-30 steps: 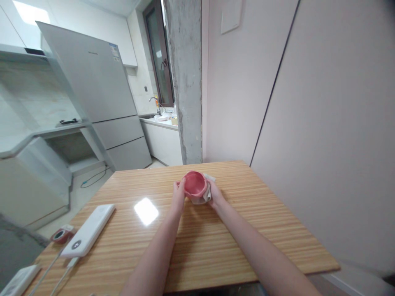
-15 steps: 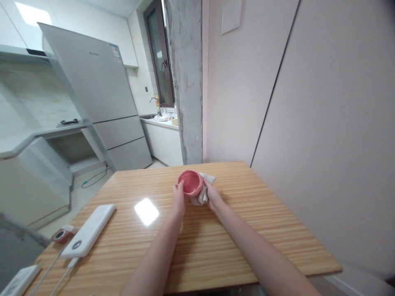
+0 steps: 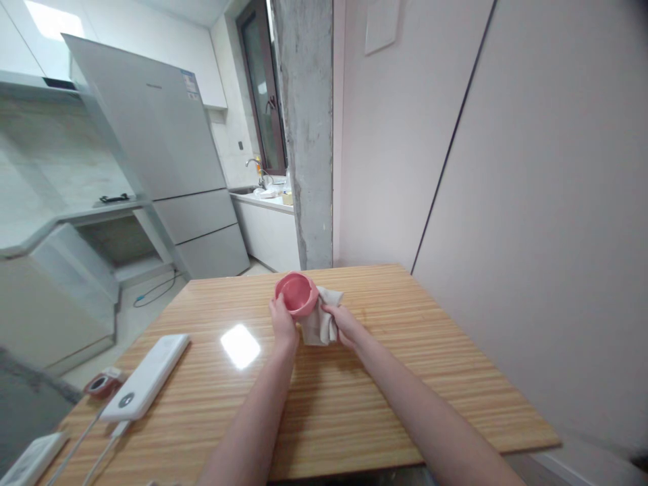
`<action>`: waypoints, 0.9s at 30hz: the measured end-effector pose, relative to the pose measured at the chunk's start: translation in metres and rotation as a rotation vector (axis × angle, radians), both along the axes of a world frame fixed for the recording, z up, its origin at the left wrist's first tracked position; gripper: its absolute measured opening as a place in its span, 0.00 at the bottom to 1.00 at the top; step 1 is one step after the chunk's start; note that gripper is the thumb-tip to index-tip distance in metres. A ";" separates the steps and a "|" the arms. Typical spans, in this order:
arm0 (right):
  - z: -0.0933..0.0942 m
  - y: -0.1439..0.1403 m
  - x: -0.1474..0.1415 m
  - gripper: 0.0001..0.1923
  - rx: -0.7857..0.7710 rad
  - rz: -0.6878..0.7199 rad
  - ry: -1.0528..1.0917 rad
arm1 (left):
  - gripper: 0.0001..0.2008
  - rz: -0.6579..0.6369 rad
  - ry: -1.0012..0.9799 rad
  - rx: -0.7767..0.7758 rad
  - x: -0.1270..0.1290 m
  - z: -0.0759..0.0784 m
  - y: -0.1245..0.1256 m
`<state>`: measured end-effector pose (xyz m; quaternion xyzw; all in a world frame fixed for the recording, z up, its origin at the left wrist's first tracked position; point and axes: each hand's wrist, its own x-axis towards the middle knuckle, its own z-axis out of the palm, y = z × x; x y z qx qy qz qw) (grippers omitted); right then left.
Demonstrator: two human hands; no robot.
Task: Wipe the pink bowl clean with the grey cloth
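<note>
Near the far edge of the wooden table, my left hand (image 3: 283, 320) grips the rim of a pink bowl (image 3: 298, 294), with the thumb inside it. The bowl is tilted so that its hollow faces me. Just right of it, my right hand (image 3: 344, 322) is closed on a light beige cloth (image 3: 318, 325). The cloth hangs in folds against the bowl's right side and below it. Some of the right fingers are hidden behind the cloth.
On the table (image 3: 405, 378), a white power bank (image 3: 146, 378) with cables lies at left, beside a small reddish round item (image 3: 101, 385). Another white block (image 3: 35, 462) sits at the lower left corner. A concrete pillar (image 3: 308, 135) and a pale wall panel (image 3: 547, 202) stand beyond.
The bowl and my left hand have moved left and slightly up. My right hand has shifted a little left with the cloth, and more of the cloth now shows.
</note>
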<state>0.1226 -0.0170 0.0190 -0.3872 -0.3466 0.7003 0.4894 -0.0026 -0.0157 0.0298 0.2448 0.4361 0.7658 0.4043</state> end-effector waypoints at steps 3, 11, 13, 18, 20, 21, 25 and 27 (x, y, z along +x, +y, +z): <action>0.000 0.001 0.011 0.15 0.083 0.059 -0.313 | 0.13 0.079 -0.016 -0.016 0.000 0.007 -0.003; 0.006 -0.003 0.026 0.49 1.042 -0.160 -0.817 | 0.16 -0.149 -0.027 -0.024 0.019 0.011 -0.011; 0.008 -0.005 0.028 0.48 1.063 -0.205 -0.824 | 0.17 -0.291 -0.031 -0.004 0.023 0.010 -0.013; 0.019 -0.007 0.031 0.26 1.083 -0.220 -0.854 | 0.24 -0.491 0.034 0.019 0.026 0.008 -0.012; 0.019 -0.004 0.034 0.17 1.054 -0.281 -0.870 | 0.27 -0.555 0.045 0.022 0.027 0.005 -0.010; 0.018 0.000 0.037 0.16 1.024 -0.338 -0.884 | 0.29 -0.582 0.070 0.009 0.028 0.003 -0.010; 0.007 0.021 0.071 0.15 0.812 -0.632 -1.005 | 0.23 -0.597 0.582 -0.048 0.032 -0.001 -0.019; 0.000 0.032 0.096 0.14 0.707 -0.786 -1.077 | 0.14 -0.637 1.008 0.024 0.032 0.004 -0.029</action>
